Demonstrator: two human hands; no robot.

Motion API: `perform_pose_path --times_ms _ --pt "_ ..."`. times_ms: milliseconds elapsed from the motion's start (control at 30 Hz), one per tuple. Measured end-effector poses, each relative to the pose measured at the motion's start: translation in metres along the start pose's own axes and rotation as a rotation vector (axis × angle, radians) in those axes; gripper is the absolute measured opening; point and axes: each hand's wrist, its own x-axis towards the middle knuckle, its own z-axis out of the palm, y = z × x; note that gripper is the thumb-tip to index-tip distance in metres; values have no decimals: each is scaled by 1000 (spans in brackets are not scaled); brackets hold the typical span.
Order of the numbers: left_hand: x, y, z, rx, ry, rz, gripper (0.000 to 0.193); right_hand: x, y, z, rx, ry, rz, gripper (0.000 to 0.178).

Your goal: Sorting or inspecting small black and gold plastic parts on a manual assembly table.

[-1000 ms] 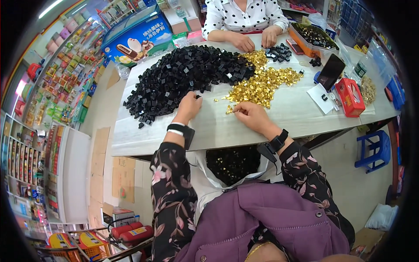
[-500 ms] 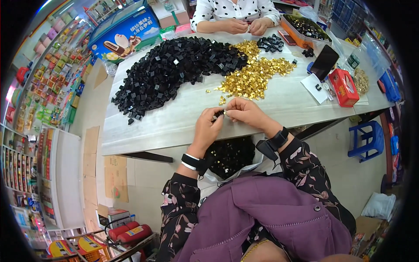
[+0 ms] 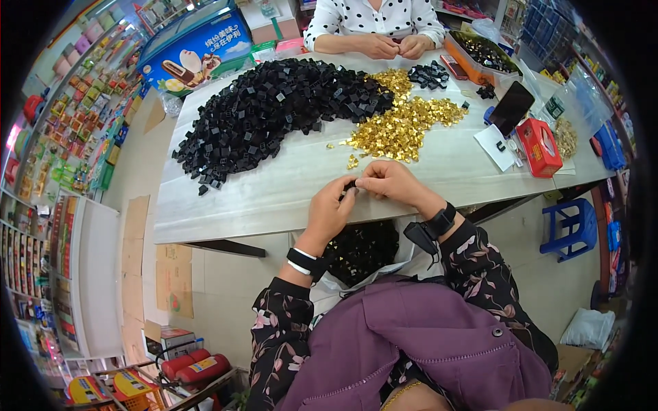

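Observation:
Over the near edge of the table, my left hand (image 3: 330, 207) pinches a small black plastic piece (image 3: 349, 185) between thumb and fingers. My right hand (image 3: 391, 181) meets it from the right, its thumb and forefinger pressed together against the piece's end. Whatever lies between those right fingertips is hidden. Just beyond my hands a heap of small gold metal pieces (image 3: 391, 130) spreads over the table (image 3: 267, 198). A large mound of square black plastic pieces (image 3: 250, 123) covers the table's far left. Below my hands, an open white bag (image 3: 404, 264) holds many black pieces with gold bits among them.
Across the table, a person's hands (image 3: 397, 48) work close together near a small dark pile (image 3: 429, 75). To the right are an orange bin (image 3: 473, 65), a phone (image 3: 513, 108) and a red box (image 3: 539, 147). A blue stool (image 3: 569, 229) stands at right.
The gold glint at my right fingertips no longer shows. Both hands sit slightly lower in the picture, still together at the black piece. The other person's hands have shifted a little.

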Motion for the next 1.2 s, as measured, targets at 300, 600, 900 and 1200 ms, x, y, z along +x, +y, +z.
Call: perform_pose_path --times_ms 300,600,900,1200 --pt "3 0 -8 -387 55 -97 22 19 -7 5 56 -66 96 25" --pt "7 -10 -10 -501 170 -142 21 41 9 6 -983 320 -557 18" --pt "6 1 1 -523 304 -66 18 24 -5 0 -254 159 -160 15" --pt "-2 -8 2 -194 104 14 25 4 -13 11 379 -56 34 15"
